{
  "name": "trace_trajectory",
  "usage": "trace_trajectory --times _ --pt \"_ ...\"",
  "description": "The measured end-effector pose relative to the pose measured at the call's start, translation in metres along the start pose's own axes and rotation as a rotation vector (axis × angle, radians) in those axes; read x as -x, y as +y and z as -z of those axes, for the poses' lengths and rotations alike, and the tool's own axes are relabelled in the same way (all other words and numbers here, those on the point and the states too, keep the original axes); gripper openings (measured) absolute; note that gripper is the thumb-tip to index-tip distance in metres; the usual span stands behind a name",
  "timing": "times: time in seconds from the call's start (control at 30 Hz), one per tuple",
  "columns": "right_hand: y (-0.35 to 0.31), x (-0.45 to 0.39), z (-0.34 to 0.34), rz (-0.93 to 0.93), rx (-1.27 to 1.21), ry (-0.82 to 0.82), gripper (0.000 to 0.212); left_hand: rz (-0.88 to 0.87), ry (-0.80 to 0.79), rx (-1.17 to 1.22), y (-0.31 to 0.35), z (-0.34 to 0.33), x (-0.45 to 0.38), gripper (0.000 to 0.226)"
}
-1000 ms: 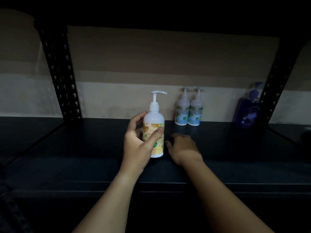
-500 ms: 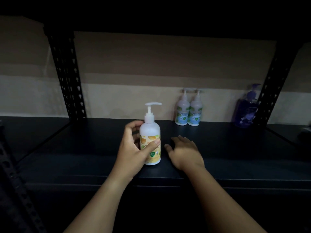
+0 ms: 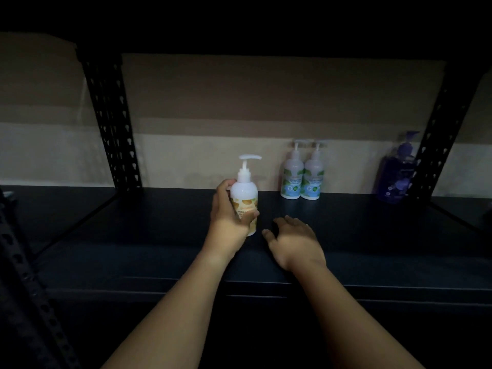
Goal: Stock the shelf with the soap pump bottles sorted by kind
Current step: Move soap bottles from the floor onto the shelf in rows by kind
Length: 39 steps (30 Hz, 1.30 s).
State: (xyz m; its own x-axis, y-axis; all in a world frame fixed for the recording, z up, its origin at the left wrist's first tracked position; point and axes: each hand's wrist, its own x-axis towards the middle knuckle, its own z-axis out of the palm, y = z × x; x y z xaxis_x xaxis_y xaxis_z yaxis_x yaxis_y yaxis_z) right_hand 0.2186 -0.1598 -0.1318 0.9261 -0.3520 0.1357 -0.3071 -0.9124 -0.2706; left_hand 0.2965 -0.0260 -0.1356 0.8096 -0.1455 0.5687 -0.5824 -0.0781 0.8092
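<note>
Dim light, dark shelf (image 3: 165, 225) running wide across the view. Far left, a black punched upright (image 3: 111, 123) rising at the back, pale wall behind.

Left of centre now: left hand (image 3: 230, 219) wrapped round the yellow-label bottle (image 3: 244, 201), thumb across the front label, fingers curled round the far side. Bottle upright, white pump on top with the spout pointing right (base looks to be on the shelf, though the hand hides part of it). Sits about mid-depth, well forward of the back row.

Just right of it, right hand (image 3: 294, 241) palm down on the shelf, fingers loosely spread, gripping nothing, close to the bottle but not touching.

Further back and right, two green-label bottles (image 3: 303, 179) side by side, touching, against the wall. Far right, a purple bottle (image 3: 396, 177), well apart from the pair, partly behind the right upright (image 3: 439, 134).
</note>
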Motion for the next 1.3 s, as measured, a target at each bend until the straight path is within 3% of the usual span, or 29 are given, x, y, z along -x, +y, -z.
trace_trajectory --times 0.6,0.9,1.1,1.3 --pt "-0.001 -0.003 0.003 -0.006 -0.011 -0.002 0.056 0.086 -0.03 -0.153 -0.061 -0.047 -0.112 0.08" --pt "-0.001 -0.002 0.004 -0.005 -0.039 0.0 0.055 0.113 -0.01 -0.319 -0.062 -0.053 -0.119 0.08" --pt "0.0 -0.003 0.002 -0.005 -0.038 -0.002 0.055 0.162 -0.023 -0.447 -0.06 -0.054 -0.12 0.098" --pt "0.0 -0.002 0.003 -0.007 -0.032 0.0 0.055 0.172 -0.025 -0.461 -0.06 -0.055 -0.122 0.102"
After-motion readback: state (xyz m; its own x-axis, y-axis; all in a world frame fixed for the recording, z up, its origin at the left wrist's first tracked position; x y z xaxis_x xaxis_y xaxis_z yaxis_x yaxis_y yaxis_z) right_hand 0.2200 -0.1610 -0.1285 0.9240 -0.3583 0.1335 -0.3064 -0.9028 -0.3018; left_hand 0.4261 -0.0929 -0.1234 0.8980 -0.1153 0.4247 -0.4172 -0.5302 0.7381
